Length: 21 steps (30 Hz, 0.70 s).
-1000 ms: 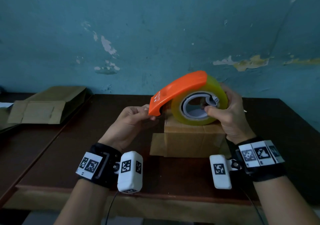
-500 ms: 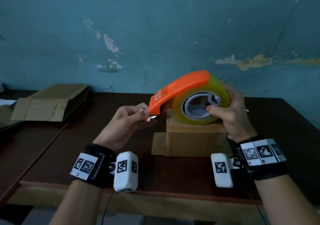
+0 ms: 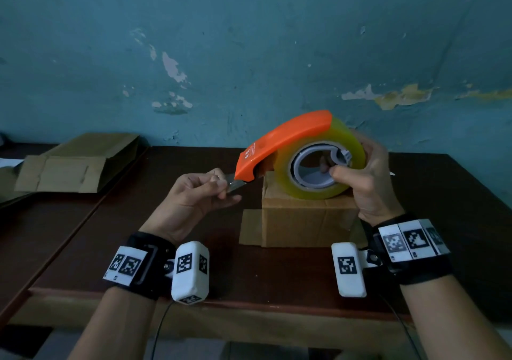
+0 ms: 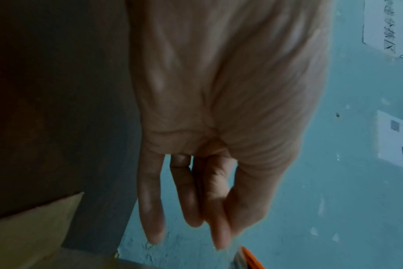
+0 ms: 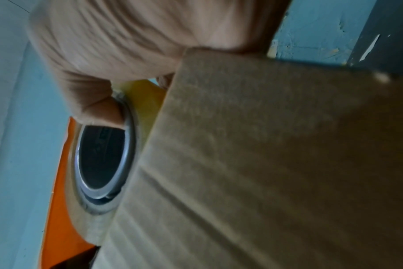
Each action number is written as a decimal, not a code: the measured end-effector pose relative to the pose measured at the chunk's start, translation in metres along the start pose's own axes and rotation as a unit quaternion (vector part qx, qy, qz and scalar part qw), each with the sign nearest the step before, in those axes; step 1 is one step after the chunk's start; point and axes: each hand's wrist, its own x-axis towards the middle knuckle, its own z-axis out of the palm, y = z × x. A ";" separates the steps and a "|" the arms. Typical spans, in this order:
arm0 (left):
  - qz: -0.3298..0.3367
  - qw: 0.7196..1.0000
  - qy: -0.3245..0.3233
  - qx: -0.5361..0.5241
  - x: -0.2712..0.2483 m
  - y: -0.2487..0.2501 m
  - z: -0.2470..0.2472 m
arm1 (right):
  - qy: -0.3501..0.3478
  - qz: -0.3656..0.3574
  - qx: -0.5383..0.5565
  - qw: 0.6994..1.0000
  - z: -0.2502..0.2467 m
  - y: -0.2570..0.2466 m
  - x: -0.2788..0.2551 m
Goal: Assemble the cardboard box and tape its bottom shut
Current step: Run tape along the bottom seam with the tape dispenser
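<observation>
A small brown cardboard box [image 3: 304,221] stands on the dark wooden table [image 3: 249,276], one flap lying flat at its left. Just above the box my right hand [image 3: 365,182] grips an orange tape dispenser [image 3: 282,141] with a yellowish tape roll [image 3: 343,143], thumb hooked into the grey core. My left hand [image 3: 199,193] pinches the free tape end [image 3: 235,185] at the dispenser's mouth. In the right wrist view the box [image 5: 265,163] fills the frame beside the roll's core [image 5: 101,160]. The left wrist view has my fingers [image 4: 186,200] and the dispenser's orange tip [image 4: 251,258].
Flattened cardboard boxes [image 3: 72,163] lie stacked on a second table at the far left. A peeling blue wall [image 3: 249,55] rises right behind both tables. The table's front edge [image 3: 249,304] runs just under my wrists.
My left hand has drawn the tape end a short way out to the left of the dispenser's mouth. The right hand and dispenser have stayed over the box.
</observation>
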 end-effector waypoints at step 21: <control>-0.168 0.975 -0.001 0.147 0.012 -0.018 0.016 | 0.002 -0.015 0.018 1.000 0.007 -0.008 -0.004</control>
